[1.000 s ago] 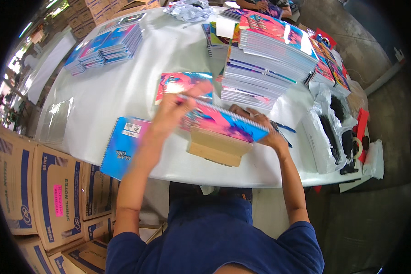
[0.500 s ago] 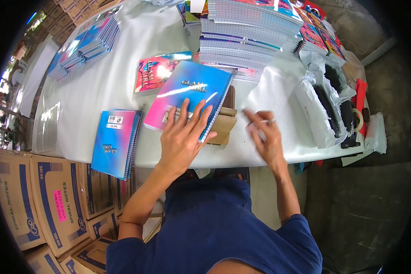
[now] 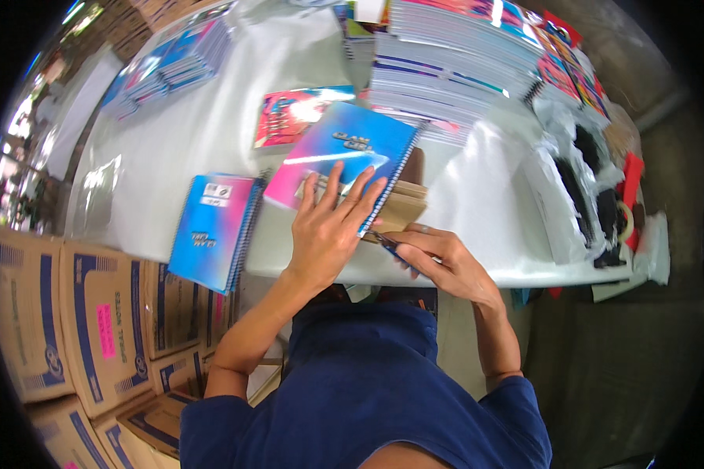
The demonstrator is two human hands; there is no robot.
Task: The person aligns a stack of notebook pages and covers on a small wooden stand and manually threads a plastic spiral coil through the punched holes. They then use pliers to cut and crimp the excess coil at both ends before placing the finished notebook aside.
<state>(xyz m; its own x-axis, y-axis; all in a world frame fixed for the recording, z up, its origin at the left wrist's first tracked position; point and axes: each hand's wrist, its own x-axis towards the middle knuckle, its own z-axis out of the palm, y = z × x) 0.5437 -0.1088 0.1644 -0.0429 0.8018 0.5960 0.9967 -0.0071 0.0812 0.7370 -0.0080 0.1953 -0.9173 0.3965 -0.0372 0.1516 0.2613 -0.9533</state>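
A pink and blue spiral notebook (image 3: 360,129) lies tilted on a brown block (image 3: 405,205), its coil along the right edge. My left hand (image 3: 326,234) rests flat on its lower part, fingers spread. In my right hand (image 3: 450,264) is a pair of small pliers (image 3: 385,241) with dark jaws and blue on the handle. The jaws are at the near end of the coil; whether they grip the wire is too small to tell. To the left, a small pile of matching notebooks (image 3: 215,227) lies at the table's front edge. A red-pink notebook (image 3: 293,117) lies behind the tilted one.
Tall stacks of notebooks (image 3: 446,86) stand at the back of the white table (image 3: 493,211). More notebook piles (image 3: 172,62) sit far left. On the right is a white box (image 3: 559,203) of black coils, beside a tape roll (image 3: 625,221). Cardboard boxes (image 3: 102,328) are stacked at lower left.
My right hand has moved left and nearer, bringing the pliers to the coil's near end. My left hand stays on the notebook. The whole view has shifted slightly.
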